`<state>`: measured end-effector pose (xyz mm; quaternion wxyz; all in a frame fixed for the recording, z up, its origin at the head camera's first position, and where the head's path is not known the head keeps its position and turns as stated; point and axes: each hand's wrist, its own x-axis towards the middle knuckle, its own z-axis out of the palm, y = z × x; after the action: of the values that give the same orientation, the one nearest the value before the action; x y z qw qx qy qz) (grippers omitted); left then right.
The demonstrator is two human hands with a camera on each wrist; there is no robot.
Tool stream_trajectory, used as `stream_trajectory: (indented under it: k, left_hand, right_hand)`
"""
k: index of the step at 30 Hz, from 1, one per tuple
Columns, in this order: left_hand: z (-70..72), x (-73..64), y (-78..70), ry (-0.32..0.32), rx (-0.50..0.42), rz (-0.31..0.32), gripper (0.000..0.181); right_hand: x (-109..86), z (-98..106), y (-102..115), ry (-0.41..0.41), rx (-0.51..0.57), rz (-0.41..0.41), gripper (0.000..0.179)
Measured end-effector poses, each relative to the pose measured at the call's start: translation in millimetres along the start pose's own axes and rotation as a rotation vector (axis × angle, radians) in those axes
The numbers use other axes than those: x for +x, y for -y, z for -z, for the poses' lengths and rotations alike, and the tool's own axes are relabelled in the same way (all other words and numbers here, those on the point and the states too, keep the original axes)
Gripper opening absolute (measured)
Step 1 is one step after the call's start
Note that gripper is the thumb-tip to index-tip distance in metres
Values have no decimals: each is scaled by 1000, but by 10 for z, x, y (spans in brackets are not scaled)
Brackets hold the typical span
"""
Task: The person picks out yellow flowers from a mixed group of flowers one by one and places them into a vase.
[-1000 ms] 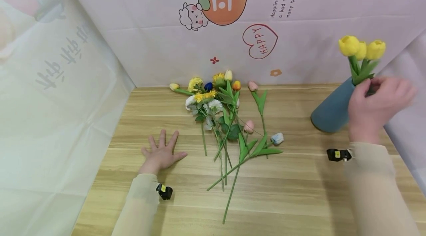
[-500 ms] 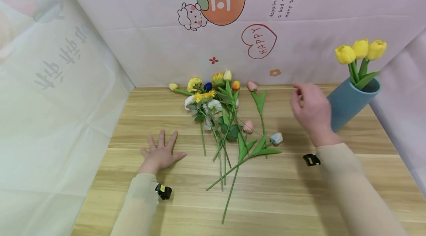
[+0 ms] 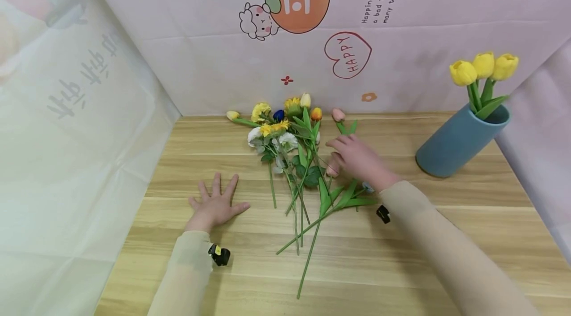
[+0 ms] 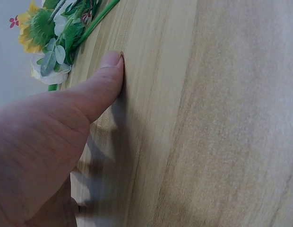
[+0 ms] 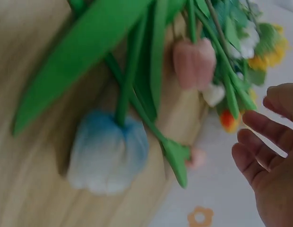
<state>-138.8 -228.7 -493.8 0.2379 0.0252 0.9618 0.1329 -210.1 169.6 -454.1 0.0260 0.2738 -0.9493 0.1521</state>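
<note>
My left hand [image 3: 215, 208] lies flat on the table with fingers spread, touching only the wood; its thumb shows in the left wrist view. Over the right side of the flower pile hovers my right hand [image 3: 360, 161], fingers loosely bent and holding nothing in the right wrist view. Beneath or beside it are a pink tulip [image 3: 332, 167], another pink tulip [image 3: 338, 115] farther back, and a blue-white tulip [image 5: 107, 152], mostly covered by the wrist in the head view. Three yellow tulips [image 3: 484, 65] stand in a tilted blue vase [image 3: 459, 141] at the right.
Heaped mid-table are sunflowers [image 3: 274, 129], white flowers [image 3: 287, 141], an orange tulip [image 3: 315, 114], a dark blue bud [image 3: 278, 116] and a pale yellow tulip [image 3: 232, 116]. Their stems cross toward the front. A printed cloth [image 3: 214, 68] rises behind the table.
My right hand has left the yellow tulips, now standing free in the vase, and moved left across the table to the flower pile. My left hand has stayed still.
</note>
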Motion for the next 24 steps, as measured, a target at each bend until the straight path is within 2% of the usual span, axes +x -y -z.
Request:
stream_trajectory:
  k: [2, 5, 9, 12, 16, 19, 21, 24]
  left_hand:
    - [-7, 9, 7, -3, -2, 1, 95]
    - [-9, 15, 12, -2, -3, 4, 94]
    - [-12, 20, 15, -8, 4, 0, 94]
    - [-13, 28, 15, -11, 11, -1, 94]
    - [-16, 33, 12, -13, 15, -3, 94]
    - [-13, 29, 10, -11, 21, -3, 94]
    - [-10, 30, 11, -7, 24, -1, 94]
    - [-19, 40, 23, 0, 15, 0, 95]
  right_hand:
    - [35, -74, 17, 28, 3, 38, 35]
    - [79, -156, 44, 77, 14, 53, 36]
    - [130, -232, 66, 152, 19, 18, 38]
    - [163, -275, 71, 193, 59, -41, 39]
    - [197, -295, 96, 244, 165, -138, 43]
    - [221, -291, 128, 287, 235, -176, 46]
    - [236, -298, 140, 290, 276, -191, 46]
    - [255, -318, 141, 247, 391, -228, 44]
